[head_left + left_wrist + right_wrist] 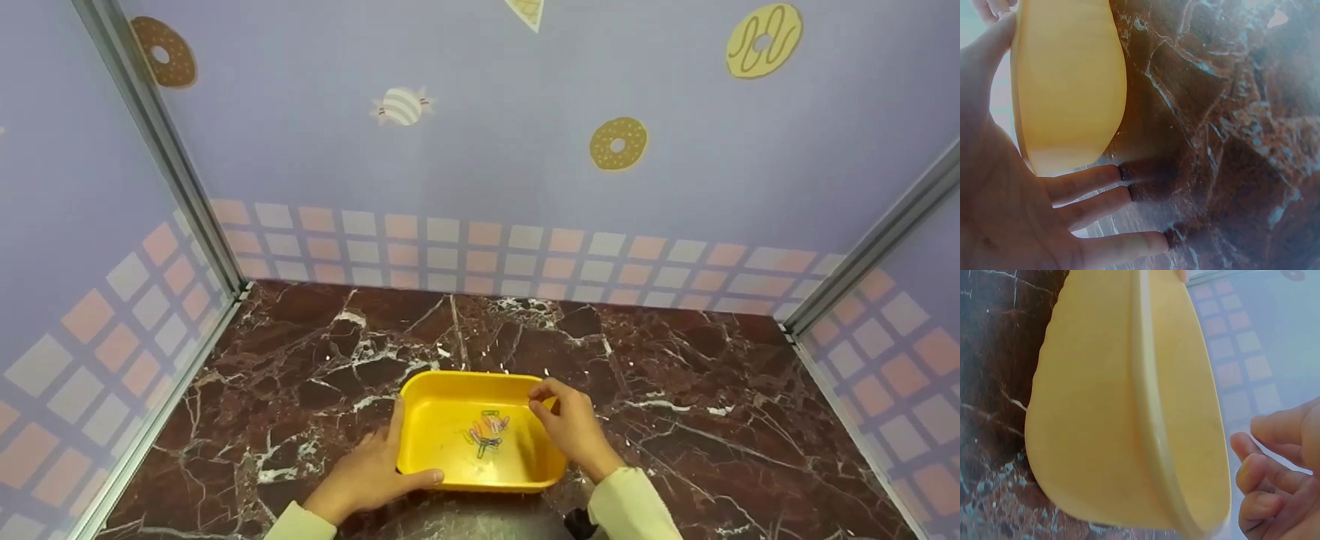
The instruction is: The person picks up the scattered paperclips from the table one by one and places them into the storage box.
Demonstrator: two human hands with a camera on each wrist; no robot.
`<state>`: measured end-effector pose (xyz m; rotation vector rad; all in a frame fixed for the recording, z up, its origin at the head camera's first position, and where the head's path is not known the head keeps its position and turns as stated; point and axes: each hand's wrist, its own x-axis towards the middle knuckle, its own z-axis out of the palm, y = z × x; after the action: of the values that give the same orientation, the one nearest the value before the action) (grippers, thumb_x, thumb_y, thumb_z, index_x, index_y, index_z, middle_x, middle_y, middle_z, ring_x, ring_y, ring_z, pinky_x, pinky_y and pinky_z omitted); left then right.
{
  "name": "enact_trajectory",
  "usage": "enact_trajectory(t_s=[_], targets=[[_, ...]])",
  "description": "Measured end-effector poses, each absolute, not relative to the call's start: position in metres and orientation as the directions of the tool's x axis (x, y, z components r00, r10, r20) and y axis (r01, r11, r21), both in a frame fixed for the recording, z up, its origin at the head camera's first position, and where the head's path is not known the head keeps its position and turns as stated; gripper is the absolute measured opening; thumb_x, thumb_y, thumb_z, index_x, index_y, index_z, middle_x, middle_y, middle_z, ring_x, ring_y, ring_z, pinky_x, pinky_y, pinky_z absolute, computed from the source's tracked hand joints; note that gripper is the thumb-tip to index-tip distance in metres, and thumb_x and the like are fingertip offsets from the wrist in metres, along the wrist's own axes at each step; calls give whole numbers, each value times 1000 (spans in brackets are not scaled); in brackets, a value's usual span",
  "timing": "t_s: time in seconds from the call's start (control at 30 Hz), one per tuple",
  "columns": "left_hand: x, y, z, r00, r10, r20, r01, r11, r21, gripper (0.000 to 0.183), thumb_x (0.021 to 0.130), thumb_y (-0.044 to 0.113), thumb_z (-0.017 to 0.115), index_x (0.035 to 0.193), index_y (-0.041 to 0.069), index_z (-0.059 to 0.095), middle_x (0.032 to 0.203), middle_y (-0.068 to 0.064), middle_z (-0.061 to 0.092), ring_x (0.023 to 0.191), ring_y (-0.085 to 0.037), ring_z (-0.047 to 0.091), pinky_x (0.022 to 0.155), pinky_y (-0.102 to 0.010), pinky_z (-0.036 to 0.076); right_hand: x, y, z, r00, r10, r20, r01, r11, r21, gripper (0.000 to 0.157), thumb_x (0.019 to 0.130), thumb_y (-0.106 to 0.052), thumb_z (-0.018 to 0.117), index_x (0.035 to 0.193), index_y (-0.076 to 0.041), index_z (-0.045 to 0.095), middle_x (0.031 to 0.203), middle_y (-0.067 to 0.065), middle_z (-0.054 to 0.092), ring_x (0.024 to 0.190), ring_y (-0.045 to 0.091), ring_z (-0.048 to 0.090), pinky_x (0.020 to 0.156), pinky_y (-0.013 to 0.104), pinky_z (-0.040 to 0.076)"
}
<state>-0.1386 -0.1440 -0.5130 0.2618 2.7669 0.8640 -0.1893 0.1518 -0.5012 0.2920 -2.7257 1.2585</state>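
Note:
A yellow plastic bin (pixel 439 431) sits before me, with several coloured paper clips (pixel 487 434) loosely heaped on its floor. At its near left corner, my left hand (pixel 370 466) lays its thumb on the near rim and its index finger along the left side. The left wrist view shows the other fingers (pixel 1095 211) straight and spread beside the bin's outer wall (pixel 1069 84). My right hand (pixel 571 425) is over the bin's right end, fingers curled, thumb and index tips close together. Nothing shows between those fingertips (pixel 1241 443) in the right wrist view.
Dark red marbled tabletop (pixel 300 360) surrounds the bin, with small white flecks beyond its far rim. A lilac wall (pixel 480 150) with printed sweets and checks stands behind, and side panels with metal posts (pixel 169 165) close off left and right.

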Motion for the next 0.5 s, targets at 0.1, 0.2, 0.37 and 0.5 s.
enact_trajectory(t_s=[0.1, 0.2, 0.37, 0.5], targets=[[-141, -143, -511, -959, 242, -151, 114, 809, 576, 127, 70, 71, 69, 156, 9, 0, 134, -26, 53, 115, -43, 54, 90, -63, 47, -189, 161, -500, -973, -89, 213, -221, 623, -750, 4, 91, -8, 66, 94, -8, 68, 86, 3, 68, 63, 10, 46, 58, 19, 41], [-142, -142, -512, -955, 239, -174, 96, 808, 582, 126, 71, 70, 69, 156, 10, -2, 137, -27, 51, 116, -43, 54, 88, -63, 47, -189, 170, -501, -976, -56, 208, -197, 622, -758, 5, 91, -8, 66, 95, -8, 68, 85, 2, 67, 63, 9, 46, 57, 19, 41], [-142, -141, -517, -953, 228, -201, 73, 814, 577, 126, 72, 69, 70, 156, 13, -5, 136, -24, 51, 112, -39, 56, 83, -60, 50, -186, 181, -503, -984, -47, 171, -164, 613, -773, 8, 92, -10, 65, 98, -8, 68, 87, 2, 67, 59, 8, 48, 54, 19, 45], [-142, -143, -519, -956, 220, -193, 74, 818, 571, 126, 71, 70, 70, 156, 13, -4, 137, -24, 51, 112, -40, 56, 81, -60, 51, -183, 188, -504, -986, -49, 158, -156, 591, -791, 8, 93, -10, 63, 99, -7, 68, 84, 5, 67, 57, 11, 53, 51, 21, 47]])
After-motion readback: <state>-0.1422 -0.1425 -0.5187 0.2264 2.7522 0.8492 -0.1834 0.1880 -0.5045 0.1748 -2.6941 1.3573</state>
